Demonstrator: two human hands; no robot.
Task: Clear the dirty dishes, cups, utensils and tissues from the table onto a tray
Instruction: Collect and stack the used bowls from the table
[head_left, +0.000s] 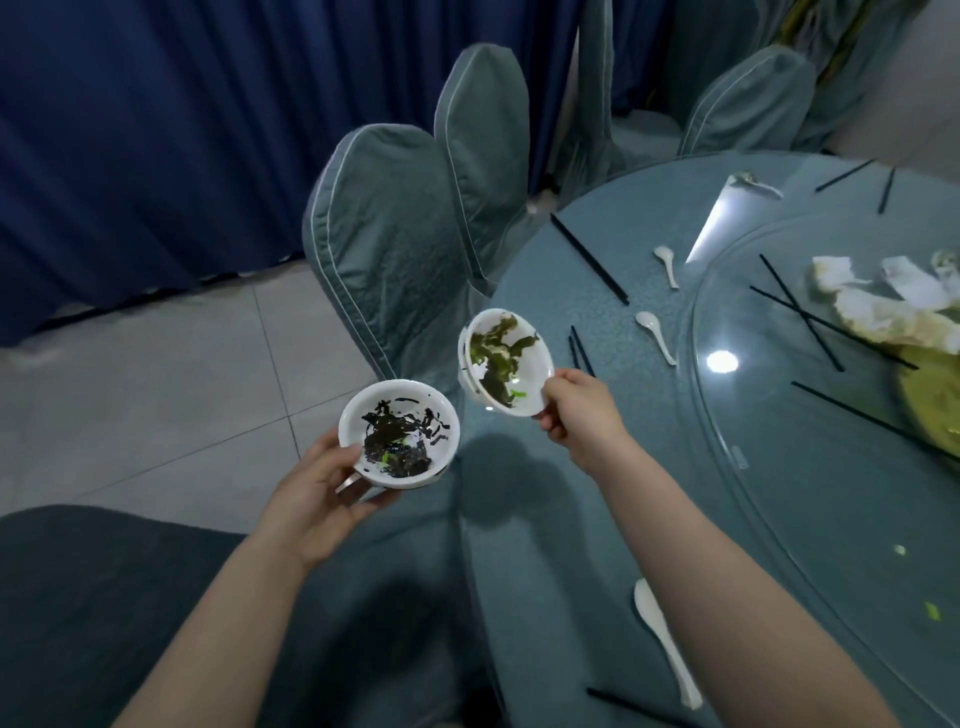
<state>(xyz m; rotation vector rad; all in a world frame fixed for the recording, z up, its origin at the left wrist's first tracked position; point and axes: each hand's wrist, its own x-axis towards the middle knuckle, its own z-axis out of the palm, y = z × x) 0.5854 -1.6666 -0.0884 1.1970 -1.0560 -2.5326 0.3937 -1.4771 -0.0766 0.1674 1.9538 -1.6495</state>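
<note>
Your left hand (322, 486) grips a white bowl (399, 434) with seaweed; your right hand (576, 410) pinches a tilted second bowl (504, 361), perhaps two stacked. Spoons (655, 335) and black chopsticks (589, 260) lie on the round table (597, 493); covered chairs (384, 249) and a blue curtain (156, 130) stand behind.

Two hands are up — the left hand (322, 483) and the right hand (582, 410) — each holding white bowls smeared with dark greens. The left bowl (400, 434) is one; the right bowl (506, 361) looks like two stacked, though the rim is hard to read. Three white spoons lie on the table (571, 519): a far spoon (667, 265), a middle spoon (655, 335) and a near spoon (665, 642). Three covered chairs (384, 244) stand by it.
</note>
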